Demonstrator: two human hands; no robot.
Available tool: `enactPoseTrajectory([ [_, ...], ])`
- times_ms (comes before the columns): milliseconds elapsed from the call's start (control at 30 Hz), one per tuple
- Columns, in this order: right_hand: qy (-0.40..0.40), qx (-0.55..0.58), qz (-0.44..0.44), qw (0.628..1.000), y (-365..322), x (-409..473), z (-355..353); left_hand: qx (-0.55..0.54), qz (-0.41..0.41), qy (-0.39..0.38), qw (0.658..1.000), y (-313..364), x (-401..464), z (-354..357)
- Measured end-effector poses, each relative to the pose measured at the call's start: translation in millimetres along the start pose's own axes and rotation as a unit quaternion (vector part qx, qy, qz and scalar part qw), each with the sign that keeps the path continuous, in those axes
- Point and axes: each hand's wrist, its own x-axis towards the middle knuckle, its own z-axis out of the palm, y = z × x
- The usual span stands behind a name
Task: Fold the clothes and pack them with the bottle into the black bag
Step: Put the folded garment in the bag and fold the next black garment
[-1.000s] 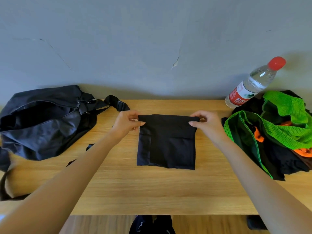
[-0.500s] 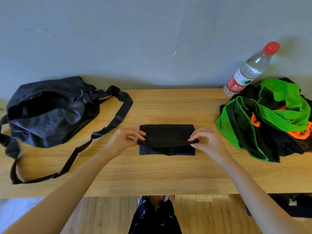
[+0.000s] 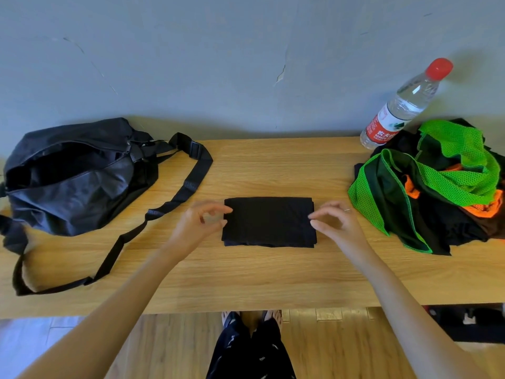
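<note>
A black garment (image 3: 269,221), folded into a small flat rectangle, lies in the middle of the wooden table (image 3: 259,274). My left hand (image 3: 198,221) hovers at its left edge and my right hand (image 3: 334,221) at its right edge. Both have loosely curled fingers and hold nothing. The black bag (image 3: 69,176) lies at the table's left end with its top gaping, and its strap (image 3: 153,214) trails over the wood. A pile of unfolded clothes in black, green mesh and orange (image 3: 434,187) sits at the right. A clear water bottle (image 3: 401,108) with a red cap stands behind the pile.
A grey wall (image 3: 246,64) runs right behind the table. Under the front edge I see a wooden floor, my legs and feet (image 3: 250,348), and a dark object (image 3: 470,321) on the floor at the right.
Both hands brought the garment's far edge toward me, folding it in half, then let go. They now hover beside the folded piece. The camera view also shifted.
</note>
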Motion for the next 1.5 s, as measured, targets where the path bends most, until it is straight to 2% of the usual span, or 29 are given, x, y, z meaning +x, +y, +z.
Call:
enactPoseTrajectory([
  [133,-0.008,-0.022,-0.026,0.999,-0.1,10.3,11.5,0.080,0.058,0.035,0.994,8.4,10.5,13.5],
  [300,-0.030,-0.128,-0.057,0.990,12.1,19.7,23.3,0.200,0.088,-0.003,0.976,1.7,18.0,27.4],
  [433,-0.032,-0.151,-0.071,0.985,18.0,20.2,21.7,0.220,0.097,0.002,0.971,-3.0,17.3,28.5],
  [500,-0.027,-0.151,-0.061,0.986,15.3,20.6,21.2,0.224,0.077,0.013,0.971,0.7,16.5,29.1],
  [667,0.015,-0.160,0.006,0.987,9.4,26.9,24.0,0.197,-0.029,0.021,0.980,9.5,19.8,30.8],
  [800,0.057,-0.188,0.003,0.981,11.1,34.2,30.0,0.245,-0.040,0.009,0.969,8.6,23.9,32.3],
  [900,0.069,-0.161,-0.012,0.985,11.1,32.6,32.7,0.155,-0.022,0.013,0.988,8.4,19.7,32.3],
  [1000,0.028,-0.047,0.014,0.998,4.9,28.9,32.3,0.021,-0.032,-0.003,0.999,15.5,13.8,31.2],
  [1100,0.012,0.070,0.005,0.997,-4.4,25.0,27.7,-0.085,-0.058,-0.005,0.995,24.7,10.0,30.4],
  [1200,0.004,0.093,-0.016,0.996,-11.6,25.5,21.6,-0.177,-0.050,-0.008,0.983,31.4,7.7,25.6],
  [1267,-0.024,0.094,-0.024,0.995,-16.2,27.3,19.9,-0.199,-0.047,-0.017,0.979,33.9,6.5,21.9],
  [1400,-0.076,0.116,-0.034,0.990,-20.3,31.5,16.5,-0.179,-0.049,-0.011,0.983,33.8,3.7,18.2],
  [1500,-0.116,0.174,0.011,0.978,-25.2,35.9,13.4,-0.201,-0.053,0.001,0.978,36.4,1.2,10.3],
])
